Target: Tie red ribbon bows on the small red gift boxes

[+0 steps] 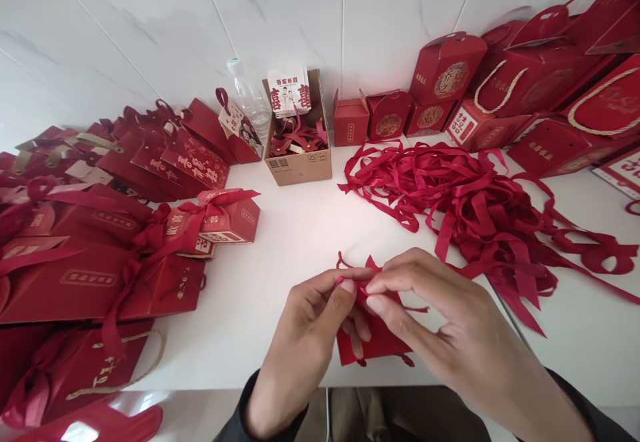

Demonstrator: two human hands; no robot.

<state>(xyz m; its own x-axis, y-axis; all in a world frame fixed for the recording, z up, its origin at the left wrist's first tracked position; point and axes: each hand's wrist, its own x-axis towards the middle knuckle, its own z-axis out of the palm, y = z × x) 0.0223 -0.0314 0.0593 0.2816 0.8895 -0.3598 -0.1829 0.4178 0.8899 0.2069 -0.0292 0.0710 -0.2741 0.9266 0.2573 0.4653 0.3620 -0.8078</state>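
Observation:
Both my hands meet near the front edge of the white table (280,269). My left hand (310,325) pinches a thin red ribbon (356,274) at the top of a small red gift bag (373,342). My right hand (440,322) pinches the same ribbon from the other side, fingers closed on it. The bag lies under my fingers and is mostly hidden by them.
A big loose pile of red ribbons (480,209) lies to the right. Red gift bags with bows (100,255) crowd the left side. A cardboard box (299,142), a plastic bottle (250,99) and more red boxes (447,69) stand along the tiled wall.

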